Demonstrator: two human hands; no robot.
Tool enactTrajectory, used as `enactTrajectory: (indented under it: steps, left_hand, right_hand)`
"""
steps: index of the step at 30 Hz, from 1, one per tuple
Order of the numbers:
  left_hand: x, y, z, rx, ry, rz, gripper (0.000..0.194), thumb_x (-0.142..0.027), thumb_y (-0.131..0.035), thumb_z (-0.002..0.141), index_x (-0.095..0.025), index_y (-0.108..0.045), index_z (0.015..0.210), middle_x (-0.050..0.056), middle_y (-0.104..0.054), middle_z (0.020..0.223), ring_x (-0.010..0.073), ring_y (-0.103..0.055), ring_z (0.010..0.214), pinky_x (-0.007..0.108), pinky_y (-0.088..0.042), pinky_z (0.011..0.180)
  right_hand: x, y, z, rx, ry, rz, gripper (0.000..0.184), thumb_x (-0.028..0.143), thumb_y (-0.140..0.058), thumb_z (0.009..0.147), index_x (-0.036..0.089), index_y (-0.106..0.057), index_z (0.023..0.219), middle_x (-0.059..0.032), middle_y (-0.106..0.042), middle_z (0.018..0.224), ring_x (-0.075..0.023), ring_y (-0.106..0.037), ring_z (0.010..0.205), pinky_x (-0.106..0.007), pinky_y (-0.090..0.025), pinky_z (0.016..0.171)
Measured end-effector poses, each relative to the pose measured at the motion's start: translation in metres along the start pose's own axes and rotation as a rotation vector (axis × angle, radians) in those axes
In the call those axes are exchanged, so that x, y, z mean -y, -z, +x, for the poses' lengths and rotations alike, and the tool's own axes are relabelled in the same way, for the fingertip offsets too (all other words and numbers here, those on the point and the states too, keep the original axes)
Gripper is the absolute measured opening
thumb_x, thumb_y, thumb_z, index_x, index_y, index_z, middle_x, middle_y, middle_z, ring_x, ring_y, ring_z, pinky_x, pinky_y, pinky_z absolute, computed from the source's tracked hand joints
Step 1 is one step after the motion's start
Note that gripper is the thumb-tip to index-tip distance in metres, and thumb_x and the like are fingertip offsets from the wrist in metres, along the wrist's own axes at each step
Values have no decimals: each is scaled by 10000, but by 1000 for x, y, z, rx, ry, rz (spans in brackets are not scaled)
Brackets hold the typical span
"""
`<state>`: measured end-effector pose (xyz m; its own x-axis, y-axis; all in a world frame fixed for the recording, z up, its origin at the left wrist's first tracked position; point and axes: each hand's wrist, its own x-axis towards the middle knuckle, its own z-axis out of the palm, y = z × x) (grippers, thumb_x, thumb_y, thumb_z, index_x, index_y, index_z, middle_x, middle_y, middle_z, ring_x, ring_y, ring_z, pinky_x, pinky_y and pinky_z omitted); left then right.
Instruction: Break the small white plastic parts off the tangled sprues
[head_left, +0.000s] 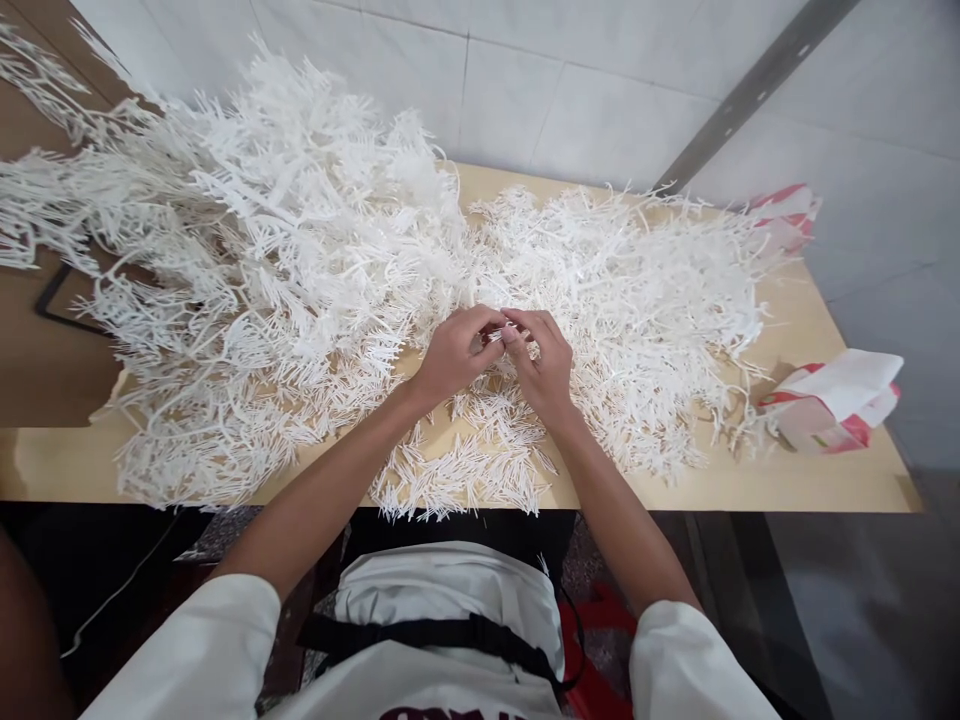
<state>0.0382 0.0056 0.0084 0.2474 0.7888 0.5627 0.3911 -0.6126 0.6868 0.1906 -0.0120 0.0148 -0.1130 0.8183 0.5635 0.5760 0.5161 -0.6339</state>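
Note:
My left hand (pixel 459 352) and my right hand (pixel 546 362) meet at the middle of the table, fingertips almost touching. Both are closed in a pinch around thin white plastic sprigs (pixel 497 334); the fingers cover most of them. Behind and left of my hands rises a tall heap of white branched plastic stems (pixel 322 220). To their right spreads a lower pile of similar white branches (pixel 637 290). Many short loose white sprigs (pixel 465 475) lie below my hands, near the table's front edge.
A pale wooden table (pixel 810 490) stands against a tiled wall (pixel 585 90). Brown cardboard boxes (pixel 45 350) are at the left. Two red-and-white packets (pixel 832 405) lie at the right end. A metal upright (pixel 750 95) leans across the wall.

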Motion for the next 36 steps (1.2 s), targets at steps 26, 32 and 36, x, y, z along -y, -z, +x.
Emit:
enactTrajectory:
  steps: [26,32,36]
  left_hand:
    - [4,-7,-3,-133,-315,546,126,-199,-475,880,-187,-470,754,-17,-554,648,118,-507,627,278,-385,649]
    - [4,-4,-2,-144,-275,558,114,-231,-482,890,-190,-496,785,-23,-563,663,117,-500,624,273,-392,652]
    - [3,-3,-3,-124,-273,573,123,-235,-480,891,-183,-508,784,-13,-571,662,124,-507,631,279,-391,655]
  right_hand:
    - [-1,2,1,124,-14,-72,231,375,-449,955,212,-601,895,4,-631,795,-89,-568,712,-242,-450,653]
    - [-5,3,2,97,25,-34,202,314,-474,945,220,-638,1013,-11,-685,924,-103,-628,804,-262,-513,726]
    - [-2,4,3,75,16,12,154,255,-540,897,204,-664,972,-7,-697,903,-96,-644,761,-250,-552,711]
